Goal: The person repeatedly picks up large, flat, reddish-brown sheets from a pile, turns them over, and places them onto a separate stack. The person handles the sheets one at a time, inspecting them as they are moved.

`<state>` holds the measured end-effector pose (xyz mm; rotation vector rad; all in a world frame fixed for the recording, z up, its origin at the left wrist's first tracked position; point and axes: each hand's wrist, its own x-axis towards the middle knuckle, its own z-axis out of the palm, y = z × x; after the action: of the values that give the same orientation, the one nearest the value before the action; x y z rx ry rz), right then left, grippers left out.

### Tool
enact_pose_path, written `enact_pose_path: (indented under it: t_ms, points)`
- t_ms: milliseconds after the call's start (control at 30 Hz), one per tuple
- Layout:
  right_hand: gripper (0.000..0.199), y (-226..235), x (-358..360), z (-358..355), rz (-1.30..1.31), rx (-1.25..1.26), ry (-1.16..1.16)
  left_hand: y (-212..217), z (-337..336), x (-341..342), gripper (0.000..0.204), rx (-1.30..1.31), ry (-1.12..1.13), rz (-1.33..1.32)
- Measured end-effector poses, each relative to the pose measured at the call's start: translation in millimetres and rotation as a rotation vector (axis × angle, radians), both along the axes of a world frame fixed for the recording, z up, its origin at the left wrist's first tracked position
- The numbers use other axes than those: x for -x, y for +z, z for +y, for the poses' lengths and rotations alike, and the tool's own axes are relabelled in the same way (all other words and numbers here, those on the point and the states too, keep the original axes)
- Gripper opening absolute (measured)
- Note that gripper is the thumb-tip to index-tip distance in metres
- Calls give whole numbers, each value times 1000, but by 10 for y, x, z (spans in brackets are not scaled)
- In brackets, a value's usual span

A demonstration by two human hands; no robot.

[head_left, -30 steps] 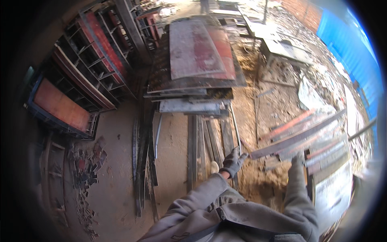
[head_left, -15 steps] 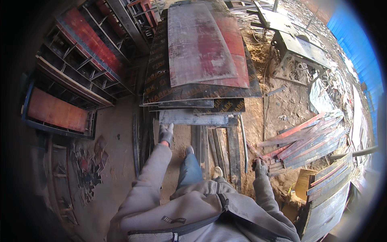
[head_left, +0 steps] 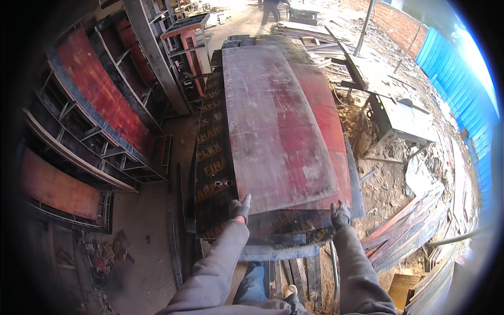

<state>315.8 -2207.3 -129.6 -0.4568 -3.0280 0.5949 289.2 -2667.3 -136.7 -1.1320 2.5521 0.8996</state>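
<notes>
A grey film-faced plywood sheet, scuffed and stained red, lies on top of a stack in front of me. Beneath it a red plywood sheet sticks out along the right. Both lie on black-faced boards with yellowish print. My left hand, in a grey glove, closes at the grey sheet's near left corner, thumb over the edge. At the near right corner my gloved right hand grips the red sheet's edge. The undersides of both corners are hidden.
Framed panels lean on the left. A table saw stands at the right, with a heap of wood strips nearer. Another person stands far off. A blue fence runs behind. Long timbers lie near my feet.
Both hands have moved forward and up to the sheets' near corners. The left came from a pale board lower in the stack, the right from beside the strips. My view has tilted farther ahead.
</notes>
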Motion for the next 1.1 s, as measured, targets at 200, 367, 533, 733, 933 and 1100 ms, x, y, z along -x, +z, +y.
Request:
enact_pose_path:
  t_ms: [200, 367, 533, 733, 933, 1100]
  points:
    - [75, -120, 1208, 76, -37, -102, -135, 567, 242, -301, 74, -646, 58, -34]
    - [76, 172, 1182, 495, -68, -132, -272, 803, 652, -621, 51, -670, -97, 194]
    - [73, 370, 648, 701, -324, -19, -239, 1178, 486, -1625, 42, -983, 41, 334]
    - [84, 568, -1551, 666, -379, 442, -50, 1100, 130, -3732, 50, -798, 153, 253]
    - [74, 643, -3433, 488, -218, 707, 36, 547, -495, -5313, 66, -945, 546, 201]
    - [73, 859, -4900, 291, -475, 664, -198, 375, -879, -6552, 86, -954, 602, 125]
